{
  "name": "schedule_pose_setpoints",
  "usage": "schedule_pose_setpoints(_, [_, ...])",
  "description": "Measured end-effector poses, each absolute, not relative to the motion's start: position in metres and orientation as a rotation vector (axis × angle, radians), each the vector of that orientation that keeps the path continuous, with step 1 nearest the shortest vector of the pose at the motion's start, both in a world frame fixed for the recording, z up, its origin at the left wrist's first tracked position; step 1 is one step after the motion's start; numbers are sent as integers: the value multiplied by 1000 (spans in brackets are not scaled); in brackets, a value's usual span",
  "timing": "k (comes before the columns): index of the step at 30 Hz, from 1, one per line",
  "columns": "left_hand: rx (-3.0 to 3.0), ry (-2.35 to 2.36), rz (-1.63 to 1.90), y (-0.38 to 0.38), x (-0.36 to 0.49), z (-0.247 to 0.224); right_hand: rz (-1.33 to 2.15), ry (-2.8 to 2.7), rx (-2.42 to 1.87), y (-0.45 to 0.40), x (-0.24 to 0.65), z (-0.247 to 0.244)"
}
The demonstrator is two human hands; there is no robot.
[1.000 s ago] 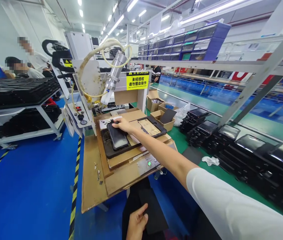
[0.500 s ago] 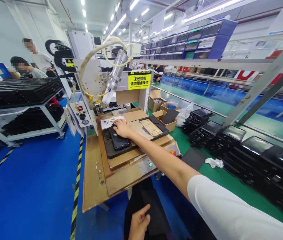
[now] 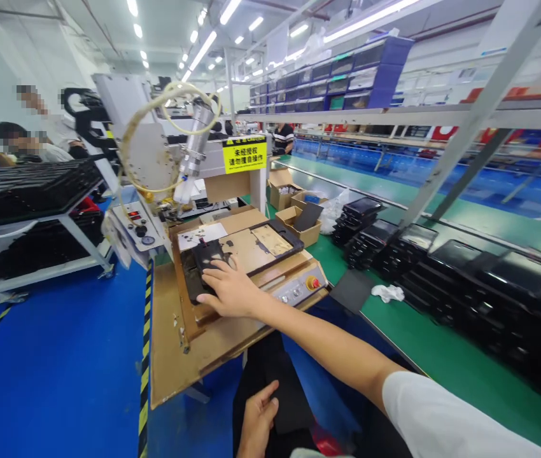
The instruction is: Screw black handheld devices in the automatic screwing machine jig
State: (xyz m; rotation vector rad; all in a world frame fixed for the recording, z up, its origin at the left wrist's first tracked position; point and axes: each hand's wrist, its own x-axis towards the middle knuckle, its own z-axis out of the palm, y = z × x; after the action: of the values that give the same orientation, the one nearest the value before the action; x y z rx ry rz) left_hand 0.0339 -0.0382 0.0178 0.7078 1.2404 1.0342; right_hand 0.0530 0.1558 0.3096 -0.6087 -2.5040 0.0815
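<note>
My right hand [image 3: 232, 289] reaches across the fixture with its fingers spread, palm down over a small black casing [image 3: 208, 254]. Its fingertips overlap the near part of the casing; contact underneath is hidden. The casing lies at the left end of a black-framed fixture tray [image 3: 294, 238] on the cardboard-covered machine table [image 3: 170, 356]. Low in the view, my left hand [image 3: 258, 416] rests by my lap, thumb and index finger apart, at the edge of a dark flat sheet [image 3: 294, 397]. Its other fingers are partly hidden.
A dispensing cylinder [image 3: 196, 140] with a looped hose stands behind the fixture. A red button [image 3: 313, 283] is on the front panel. Open cartons [image 3: 311, 232] and stacked black housings [image 3: 485, 286] are to the right. A loaded rack [image 3: 55, 222] and people are at left.
My right hand has moved back toward me from the casing's far end, and its fingers have spread. The view has shifted right. My left hand stays by the dark sheet.
</note>
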Motion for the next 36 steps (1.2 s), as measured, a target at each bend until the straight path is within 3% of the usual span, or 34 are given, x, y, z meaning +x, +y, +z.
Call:
schedule_pose_setpoints(4, [756, 1267, 995, -37, 37, 30, 170, -2445, -613, 120, 99, 295])
schedule_pose_setpoints(10, [755, 1314, 947, -35, 37, 31, 144, -2177, -1300, 84, 187, 210])
schedule_pose_setpoints(14, [736, 1346, 908, -34, 42, 37, 82, -2276, -1375, 84, 207, 179])
schedule_pose_setpoints(24, [773, 1345, 916, -30, 49, 47, -144, -2459, -1282, 87, 204, 176])
schedule_pose_setpoints(36, [849, 1467, 889, -25, 59, 63, 98, -2383, -1250, 72, 225, 177])
